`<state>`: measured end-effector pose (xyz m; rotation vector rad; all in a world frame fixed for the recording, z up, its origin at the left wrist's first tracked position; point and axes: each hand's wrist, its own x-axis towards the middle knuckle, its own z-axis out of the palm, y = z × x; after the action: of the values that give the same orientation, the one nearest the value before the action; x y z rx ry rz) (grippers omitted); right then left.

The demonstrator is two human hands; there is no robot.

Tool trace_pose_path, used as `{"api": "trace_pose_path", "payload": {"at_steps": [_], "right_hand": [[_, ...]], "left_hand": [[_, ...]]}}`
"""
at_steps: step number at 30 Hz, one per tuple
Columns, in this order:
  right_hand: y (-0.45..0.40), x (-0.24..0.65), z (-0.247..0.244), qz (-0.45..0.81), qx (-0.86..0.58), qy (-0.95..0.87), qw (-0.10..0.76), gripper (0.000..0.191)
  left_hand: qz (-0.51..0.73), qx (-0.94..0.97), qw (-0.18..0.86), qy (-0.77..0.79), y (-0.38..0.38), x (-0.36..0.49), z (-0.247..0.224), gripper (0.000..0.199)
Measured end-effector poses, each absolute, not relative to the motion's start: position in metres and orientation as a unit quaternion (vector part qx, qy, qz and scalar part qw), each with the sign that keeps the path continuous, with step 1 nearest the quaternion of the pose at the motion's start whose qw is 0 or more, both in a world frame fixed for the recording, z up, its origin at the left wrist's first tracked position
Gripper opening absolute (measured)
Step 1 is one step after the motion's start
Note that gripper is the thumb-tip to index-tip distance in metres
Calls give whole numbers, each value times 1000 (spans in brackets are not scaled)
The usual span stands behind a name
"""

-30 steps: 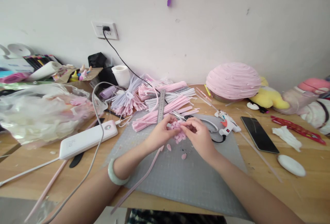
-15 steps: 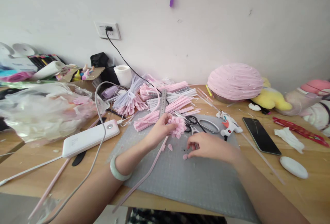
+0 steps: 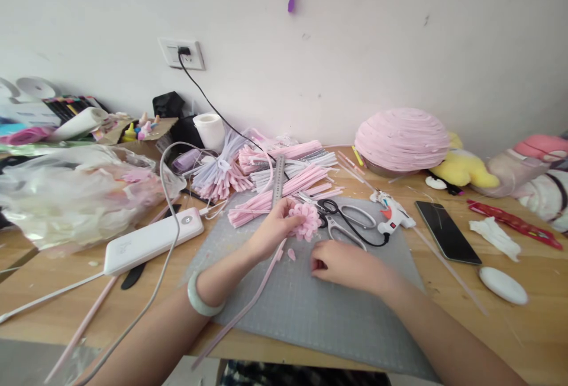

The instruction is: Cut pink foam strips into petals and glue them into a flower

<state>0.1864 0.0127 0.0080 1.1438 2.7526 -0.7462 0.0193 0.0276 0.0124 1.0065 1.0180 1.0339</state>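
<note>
My left hand, with a pale bangle on its wrist, pinches a pink petalled flower above the grey cutting mat. Close by on the right, my right hand is curled low over the mat; its fingertips are turned away, and whatever they hold is hidden. One loose pink petal lies between the hands. A long pink strip runs from below the flower toward the front edge. Scissors rest behind my right hand.
Behind the mat lie bundles of pink and white stems and a steel ruler. A glue gun, a phone and a pink dome are on the right. A power bank and plastic bags sit left.
My right hand has moved slightly left, and the small pink petal that was at its fingertips no longer shows. The left hand still holds the flower. The whole view has shifted a little.
</note>
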Motion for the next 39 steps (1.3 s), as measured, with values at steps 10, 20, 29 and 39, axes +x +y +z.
{"api": "trace_pose_path", "payload": {"at_steps": [10, 20, 29, 39], "right_hand": [[11, 189, 39, -460, 357, 806, -108, 11], [24, 186, 27, -380, 491, 714, -323, 13], [25, 185, 30, -371, 525, 697, -316, 8], [27, 185, 25, -371, 533, 702, -294, 11]], "left_hand": [[445, 441, 650, 430, 25, 20, 14, 42], [444, 440, 661, 414, 21, 26, 8, 36], [442, 464, 657, 397, 21, 26, 2, 39], [410, 482, 660, 405, 20, 25, 4, 40]]}}
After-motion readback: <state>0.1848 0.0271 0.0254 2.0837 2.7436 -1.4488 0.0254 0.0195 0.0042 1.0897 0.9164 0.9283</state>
